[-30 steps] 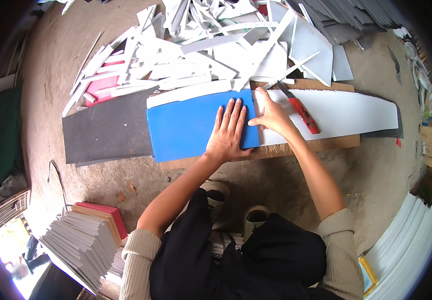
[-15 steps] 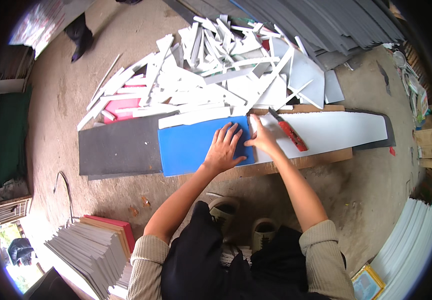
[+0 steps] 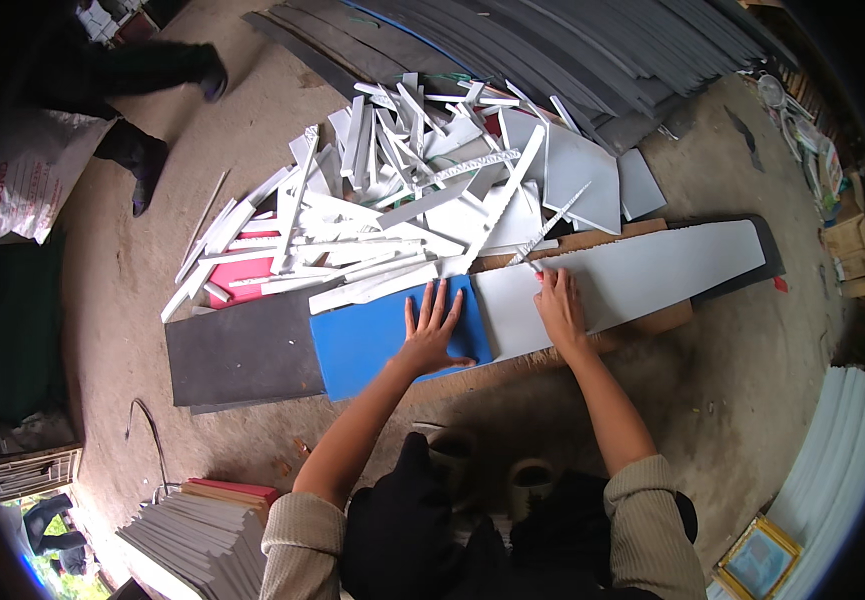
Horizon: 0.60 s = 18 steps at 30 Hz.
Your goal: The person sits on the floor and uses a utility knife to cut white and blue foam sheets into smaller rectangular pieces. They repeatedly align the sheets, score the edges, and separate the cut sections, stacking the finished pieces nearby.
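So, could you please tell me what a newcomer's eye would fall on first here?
Probably the bright blue sheet just left of centre, with the left hand spread on it. Beyond it lies a jumbled heap of white offcuts. To its right, the right hand holds a mostly hidden red utility knife over a long pale sheet.

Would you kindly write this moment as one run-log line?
left hand: spread on blue rectangular sheet | right hand: gripping red-handled cutter | nearby: long white tapered sheet, heap of white strips
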Motion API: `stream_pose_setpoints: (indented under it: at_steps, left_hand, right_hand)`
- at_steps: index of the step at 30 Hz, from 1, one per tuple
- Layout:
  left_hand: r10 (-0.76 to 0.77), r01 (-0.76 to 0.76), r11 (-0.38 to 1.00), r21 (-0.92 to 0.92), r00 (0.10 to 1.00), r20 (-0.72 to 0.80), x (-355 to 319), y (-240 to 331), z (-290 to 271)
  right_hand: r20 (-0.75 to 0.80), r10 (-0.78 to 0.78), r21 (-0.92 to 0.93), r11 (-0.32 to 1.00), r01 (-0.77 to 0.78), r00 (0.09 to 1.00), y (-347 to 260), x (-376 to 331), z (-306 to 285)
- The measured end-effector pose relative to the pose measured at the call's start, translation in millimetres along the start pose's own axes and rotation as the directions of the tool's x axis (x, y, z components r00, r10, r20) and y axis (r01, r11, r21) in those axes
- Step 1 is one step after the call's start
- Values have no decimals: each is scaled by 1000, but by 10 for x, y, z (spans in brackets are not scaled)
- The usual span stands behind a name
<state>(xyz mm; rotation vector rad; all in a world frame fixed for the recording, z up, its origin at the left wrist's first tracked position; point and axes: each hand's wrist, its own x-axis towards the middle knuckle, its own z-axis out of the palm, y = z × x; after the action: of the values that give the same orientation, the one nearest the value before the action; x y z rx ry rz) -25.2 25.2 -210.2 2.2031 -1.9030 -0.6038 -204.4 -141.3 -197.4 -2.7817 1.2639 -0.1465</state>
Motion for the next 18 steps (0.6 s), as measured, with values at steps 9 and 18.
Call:
stream_pose_setpoints:
  at_steps: [9,18]
  left_hand:
    - [-67,67,997,-43,998,-20,-19,10,-27]
    - [-84,83,994,-66,996,-11,-14,22,-58]
  right_hand:
    - [293,146,251,942,-223,945,-910,-211,-25]
    - [205,99,158,978,-133,974,-1076,-152,85]
